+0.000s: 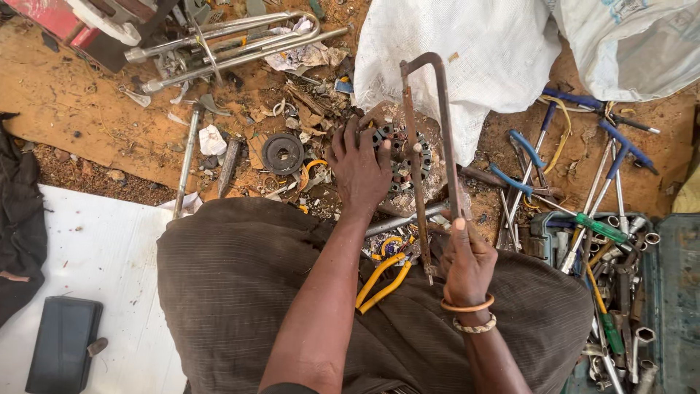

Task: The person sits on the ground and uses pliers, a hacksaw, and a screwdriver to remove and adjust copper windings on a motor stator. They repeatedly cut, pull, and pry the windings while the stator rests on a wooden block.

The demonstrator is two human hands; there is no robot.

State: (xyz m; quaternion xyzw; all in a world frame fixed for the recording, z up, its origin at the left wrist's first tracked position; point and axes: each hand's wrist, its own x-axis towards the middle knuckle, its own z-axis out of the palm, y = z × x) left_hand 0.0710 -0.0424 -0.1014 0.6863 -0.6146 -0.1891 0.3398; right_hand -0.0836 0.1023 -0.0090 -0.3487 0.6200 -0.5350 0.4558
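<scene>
The hacksaw [426, 146] stands between both hands, toolbox [671, 292] to its right, pliers [383, 277] just beside it.

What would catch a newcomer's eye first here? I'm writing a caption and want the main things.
At centre, the right hand grips a rusty hacksaw standing over a cluster of dark metal parts, which the left hand presses down. Yellow-handled pliers lie on the lap just below. At the right edge, an open toolbox brims with sockets and screwdrivers.
</scene>
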